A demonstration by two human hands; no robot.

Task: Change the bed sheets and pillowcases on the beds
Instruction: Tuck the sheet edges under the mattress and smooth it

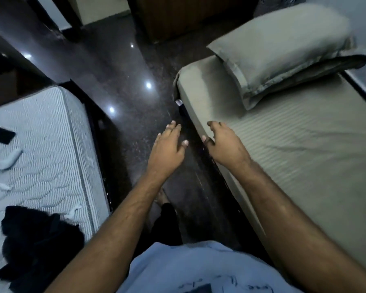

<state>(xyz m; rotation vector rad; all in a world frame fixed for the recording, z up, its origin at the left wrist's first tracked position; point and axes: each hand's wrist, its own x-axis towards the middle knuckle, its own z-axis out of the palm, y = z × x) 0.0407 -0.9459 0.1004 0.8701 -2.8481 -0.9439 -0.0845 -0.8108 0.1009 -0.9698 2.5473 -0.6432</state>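
Your left hand [167, 148] hung open over the dark polished stone floor [123, 81], fingers spread and holding nothing. Your right hand [224, 144] was open too, fingers loosely bent above the near edge of the olive-grey striped fitted sheet [304, 166], gripping nothing. A matching olive-grey cased pillow [283, 49] lay at its head. The bare white quilted mattress [40, 155] on your left carried a black phone [1, 134] and dark crumpled clothing [38, 240].

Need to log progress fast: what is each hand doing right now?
Left hand: open, fingers spread, holding nothing, over the floor.
Right hand: open, holding nothing, at the edge of the sheet.
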